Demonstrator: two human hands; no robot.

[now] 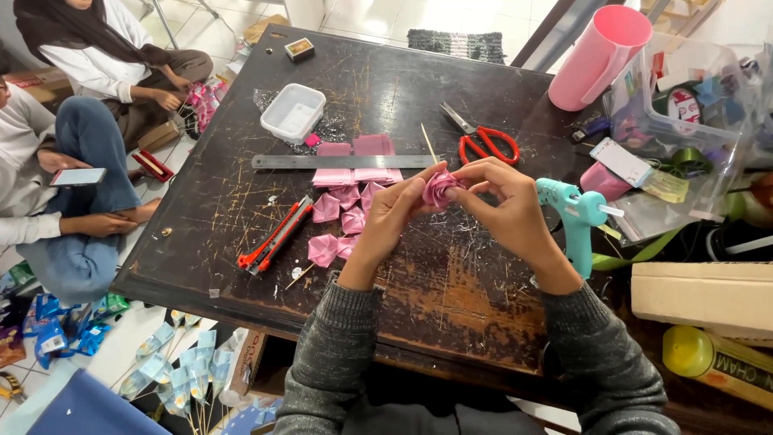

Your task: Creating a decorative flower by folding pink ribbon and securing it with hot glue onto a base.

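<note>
Pinching a small pink ribbon rose between both hands, centre of frame, above the bench.
Left hand and right hand meet fingertip to fingertip, both grips clenched on the rose; a thin stick rises from it toward upper frame. Loose pink petals lie left; beyond, steel ruler.

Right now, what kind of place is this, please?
Probably a home craft workspace. A scratched dark low table holds folded pink ribbon pieces, a teal glue gun and red scissors, and two other people sit on the tiled floor.
</note>
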